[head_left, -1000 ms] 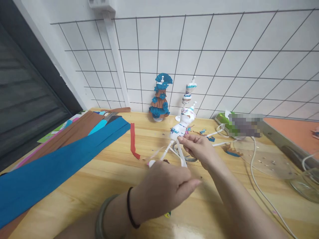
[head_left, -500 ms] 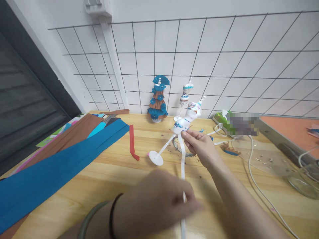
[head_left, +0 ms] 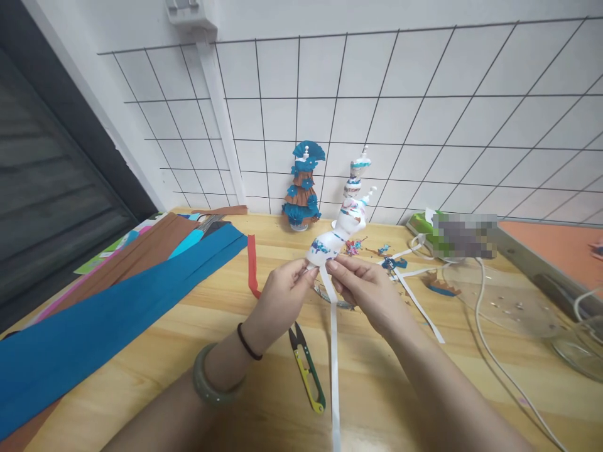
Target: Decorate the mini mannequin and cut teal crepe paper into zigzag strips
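A small white dress form [head_left: 349, 220] with blue and pink paint marks leans up to the right between my hands. My left hand [head_left: 286, 290], with a dark band and a bangle at the wrist, pinches the lower left edge of its skirt end. On the right of that same edge, my right hand [head_left: 365, 285] is closed, thumb and fingers gripping it. A long white strip of tape [head_left: 334, 364] hangs from the edge between my thumbs and runs toward me. The form's stand is hidden behind my left hand. Below lie yellow-and-green thread snips [head_left: 307, 370].
A dress form in blue and brown crepe paper [head_left: 301, 188] and another bare form [head_left: 360, 166] stand by the tiled wall. Crepe paper sheets [head_left: 141, 295] spread at left, with a red strip [head_left: 252, 267]. At right are paper scraps [head_left: 394, 263], a white cable [head_left: 480, 326] and a glass dish [head_left: 577, 358].
My left hand has moved up and forward from the near table to the form's lower edge. The form has shifted left and down slightly, and the snips have come into view.
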Available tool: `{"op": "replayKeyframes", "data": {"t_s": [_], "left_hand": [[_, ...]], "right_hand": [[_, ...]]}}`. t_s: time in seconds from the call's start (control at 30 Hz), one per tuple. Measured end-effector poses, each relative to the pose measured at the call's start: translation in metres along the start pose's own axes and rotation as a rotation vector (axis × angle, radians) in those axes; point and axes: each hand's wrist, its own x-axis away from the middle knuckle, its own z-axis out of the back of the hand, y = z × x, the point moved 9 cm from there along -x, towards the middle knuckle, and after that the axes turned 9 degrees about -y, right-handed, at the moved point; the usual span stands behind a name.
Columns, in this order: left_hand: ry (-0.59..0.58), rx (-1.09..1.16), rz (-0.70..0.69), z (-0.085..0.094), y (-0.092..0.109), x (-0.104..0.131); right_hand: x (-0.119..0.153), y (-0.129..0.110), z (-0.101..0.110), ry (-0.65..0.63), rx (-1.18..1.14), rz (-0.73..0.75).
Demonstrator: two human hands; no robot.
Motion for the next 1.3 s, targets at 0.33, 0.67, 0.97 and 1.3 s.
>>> {"op": "replayKeyframes", "data": {"t_s": [0.33, 0.67, 0.97, 1.3], "left_hand": [[0.142, -0.454, -0.04, 0.033, 0.029, 0.006], [0.16, -0.415, -0.025, 0.037, 0.03, 0.004], [0.058, -0.001, 0.246, 0.038, 0.004, 0.004], [0.001, 0.069, 0.274, 0.039, -0.006, 0.004]], "right_hand": [[-0.001, 0.006, 0.004, 0.095, -0.079, 0.011], [0.002, -0.008, -0.016, 0.001, 0.188, 0.132], [0.001, 0.005, -0.019, -0.096, 0.273, -0.013], [0.002, 0.014, -0.031, -0.226, 0.225, -0.127]]}}
